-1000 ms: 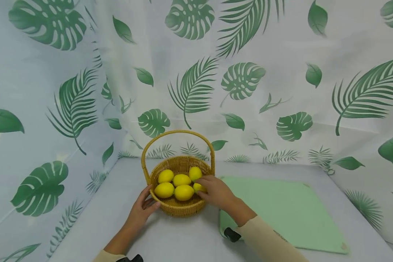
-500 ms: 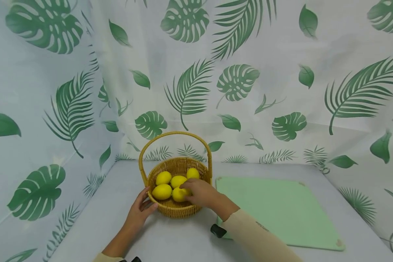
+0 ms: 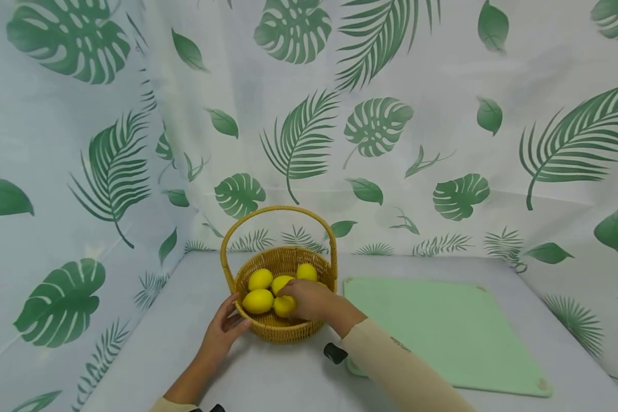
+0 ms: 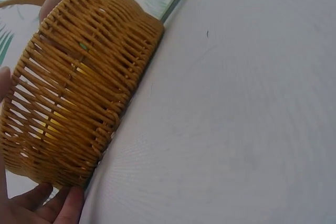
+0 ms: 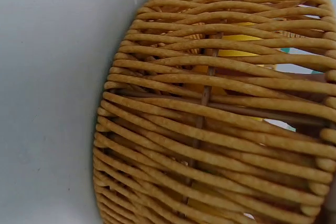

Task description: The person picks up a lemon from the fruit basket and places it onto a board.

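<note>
A round wicker basket (image 3: 283,333) with a tall arched handle holds several yellow lemons. My left hand (image 3: 220,332) holds the basket's left side, fingers and thumb spread around its wall; in the left wrist view, fingertips (image 4: 71,203) touch its lower edge. My right hand (image 3: 311,300) reaches in over the right rim and grips the front middle lemon (image 3: 284,306), covering part of it. Another lemon (image 3: 258,301) lies to the left, near the left hand. In the right wrist view the woven wall (image 5: 210,129) blocks most of the right hand, with yellow showing through the gaps.
A pale green cutting board (image 3: 443,337) lies flat on the white table (image 3: 268,383), just right of the basket and partly under the right sleeve (image 3: 391,363). Behind stands a white curtain (image 3: 309,86) with green leaf prints.
My right hand has shifted left inside the basket, from the rightmost lemon to the front middle one. The left hand stays at the basket's side.
</note>
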Motion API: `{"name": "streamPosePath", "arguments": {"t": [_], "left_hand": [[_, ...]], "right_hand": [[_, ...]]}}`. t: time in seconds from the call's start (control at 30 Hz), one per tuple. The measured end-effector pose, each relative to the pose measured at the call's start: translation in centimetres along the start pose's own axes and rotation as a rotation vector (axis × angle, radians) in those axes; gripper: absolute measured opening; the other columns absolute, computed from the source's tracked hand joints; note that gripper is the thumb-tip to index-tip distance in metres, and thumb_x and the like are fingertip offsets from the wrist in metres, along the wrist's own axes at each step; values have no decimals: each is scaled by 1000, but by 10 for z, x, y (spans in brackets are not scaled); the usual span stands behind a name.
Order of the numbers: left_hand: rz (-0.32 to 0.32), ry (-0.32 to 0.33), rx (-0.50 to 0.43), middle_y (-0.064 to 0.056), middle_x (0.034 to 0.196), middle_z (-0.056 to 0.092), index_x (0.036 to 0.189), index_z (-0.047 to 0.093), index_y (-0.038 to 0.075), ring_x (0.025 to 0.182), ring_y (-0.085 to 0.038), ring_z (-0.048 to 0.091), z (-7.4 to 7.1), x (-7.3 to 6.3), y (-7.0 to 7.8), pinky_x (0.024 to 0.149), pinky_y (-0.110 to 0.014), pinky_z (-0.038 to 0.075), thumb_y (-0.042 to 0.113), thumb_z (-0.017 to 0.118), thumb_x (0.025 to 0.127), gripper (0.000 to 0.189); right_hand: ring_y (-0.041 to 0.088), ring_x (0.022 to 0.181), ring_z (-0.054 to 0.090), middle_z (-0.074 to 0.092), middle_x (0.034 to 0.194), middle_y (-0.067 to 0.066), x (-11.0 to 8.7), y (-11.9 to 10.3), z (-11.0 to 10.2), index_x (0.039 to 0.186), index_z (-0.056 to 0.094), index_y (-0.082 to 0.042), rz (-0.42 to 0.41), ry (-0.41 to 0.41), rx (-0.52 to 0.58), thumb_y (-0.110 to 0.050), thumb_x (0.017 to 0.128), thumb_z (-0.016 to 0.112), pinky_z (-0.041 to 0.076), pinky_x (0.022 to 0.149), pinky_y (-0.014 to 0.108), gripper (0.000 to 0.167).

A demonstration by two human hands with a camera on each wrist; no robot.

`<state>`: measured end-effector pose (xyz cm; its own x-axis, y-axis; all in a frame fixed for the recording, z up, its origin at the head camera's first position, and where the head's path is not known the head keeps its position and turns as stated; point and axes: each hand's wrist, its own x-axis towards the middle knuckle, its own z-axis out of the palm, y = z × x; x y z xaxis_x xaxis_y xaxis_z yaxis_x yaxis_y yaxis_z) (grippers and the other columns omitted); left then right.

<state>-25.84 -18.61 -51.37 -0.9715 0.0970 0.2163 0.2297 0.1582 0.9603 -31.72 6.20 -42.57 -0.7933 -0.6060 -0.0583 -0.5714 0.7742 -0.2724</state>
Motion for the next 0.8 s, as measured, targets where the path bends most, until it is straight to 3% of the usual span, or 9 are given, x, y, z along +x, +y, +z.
{"name": "streamPosePath", "arguments": {"t": [0.2, 0.33, 0.6, 0.8], "left_hand": [[29, 4, 3, -22, 148, 36, 152, 32, 14, 126, -40, 46, 0, 1, -3, 91, -35, 49, 14, 69, 92, 70], [16, 7, -15, -22, 147, 38, 151, 33, 14, 127, -40, 46, 0, 2, -3, 90, -33, 50, 14, 71, 90, 72], [-20, -4, -37, -22, 148, 35, 152, 32, 15, 129, -40, 43, 1, 0, 7, 92, -33, 48, 13, 71, 90, 73], [-4, -6, -21, -24, 149, 34, 152, 30, 13, 129, -41, 43, -1, 4, 1, 93, -37, 49, 12, 71, 91, 74]], "right_hand": [[18, 125, 51, 56, 136, -3, 7, -2, 3, 133, 62, -26, 17, -6, -105, -17, 89, 72, 43, 101, 37, 47], [20, 123, 52, 54, 139, -2, 10, -1, 3, 134, 60, -29, 27, -21, -131, -13, 87, 73, 46, 98, 38, 51], [16, 120, 53, 55, 135, -2, 8, 1, -6, 136, 59, -23, -68, -24, -169, -7, 88, 71, 44, 100, 35, 52], [18, 123, 51, 54, 136, -1, 3, 6, -9, 136, 59, -23, -99, -8, -138, 1, 87, 66, 42, 103, 36, 55]]}}
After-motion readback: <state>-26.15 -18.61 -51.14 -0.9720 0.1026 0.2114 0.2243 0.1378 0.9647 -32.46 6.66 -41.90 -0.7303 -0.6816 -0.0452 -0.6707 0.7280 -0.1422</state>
